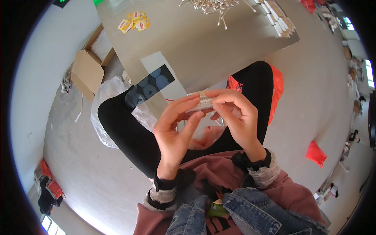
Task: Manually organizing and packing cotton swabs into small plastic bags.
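1. While both bare hands met above the lap, the left hand [174, 131] and the right hand [235, 117] pinched a small flat bundle of pale cotton swabs [200, 102] between them, fingertips closed on it from either side.
2. That bundle sat level between thumbs and forefingers, the left fingers under and at its near end, the right fingers curled over its far end.
3. Beyond the grip lay a grey sheet-metal work surface [203, 43], with a loose heap of white-tipped cotton swabs [211, 6] at its far edge.
4. Left of that heap, and well apart from the grip, were small yellow paper packets [135, 21]; to the right lay a row of finished pale swab bundles [280, 21].
5. Further left of the grip stood an open brown cardboard box [88, 68] and a crumpled clear plastic bag [107, 102].
6. Judged from this, the step in hand was squaring and gathering the bundle; the next move would call for a steady pinch so the swabs stayed aligned.
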A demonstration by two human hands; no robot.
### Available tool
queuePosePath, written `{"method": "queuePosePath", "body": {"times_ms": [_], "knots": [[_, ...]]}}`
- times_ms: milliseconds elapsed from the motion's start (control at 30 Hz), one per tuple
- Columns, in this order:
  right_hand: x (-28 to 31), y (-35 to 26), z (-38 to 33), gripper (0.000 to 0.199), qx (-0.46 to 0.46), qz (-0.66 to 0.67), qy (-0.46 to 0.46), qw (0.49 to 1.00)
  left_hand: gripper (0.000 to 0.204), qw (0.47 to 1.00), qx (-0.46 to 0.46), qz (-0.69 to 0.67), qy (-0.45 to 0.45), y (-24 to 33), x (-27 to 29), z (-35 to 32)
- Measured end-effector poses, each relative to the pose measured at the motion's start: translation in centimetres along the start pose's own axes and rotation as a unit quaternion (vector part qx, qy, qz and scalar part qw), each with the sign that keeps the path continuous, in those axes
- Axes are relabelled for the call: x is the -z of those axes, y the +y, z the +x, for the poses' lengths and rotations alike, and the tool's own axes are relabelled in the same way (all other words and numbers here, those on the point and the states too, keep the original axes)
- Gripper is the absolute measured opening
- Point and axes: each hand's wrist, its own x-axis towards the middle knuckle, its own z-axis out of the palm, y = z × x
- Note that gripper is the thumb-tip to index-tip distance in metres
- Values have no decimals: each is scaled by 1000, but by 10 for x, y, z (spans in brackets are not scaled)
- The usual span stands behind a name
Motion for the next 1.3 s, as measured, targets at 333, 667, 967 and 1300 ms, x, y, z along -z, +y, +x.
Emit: {"method": "queuePosePath", "body": {"times_ms": [333, 667, 967, 1300], "knots": [[1, 61, 58, 9, -126, 25, -18, 992, 22, 976, 133, -167, 40, -73, -5, 40], [-2, 60, 70, 12, -176, 36, 1, 984, 12, 957, 193, -210, 57, -70, -4, 50], [3, 59, 67, 13, -186, 38, 0, 982, 19, 954, 212, -211, 39, -77, 6, 47], [3, 58, 69, 14, -185, 41, 5, 982, 21, 956, 180, -229, 27, -78, 6, 49]]}}
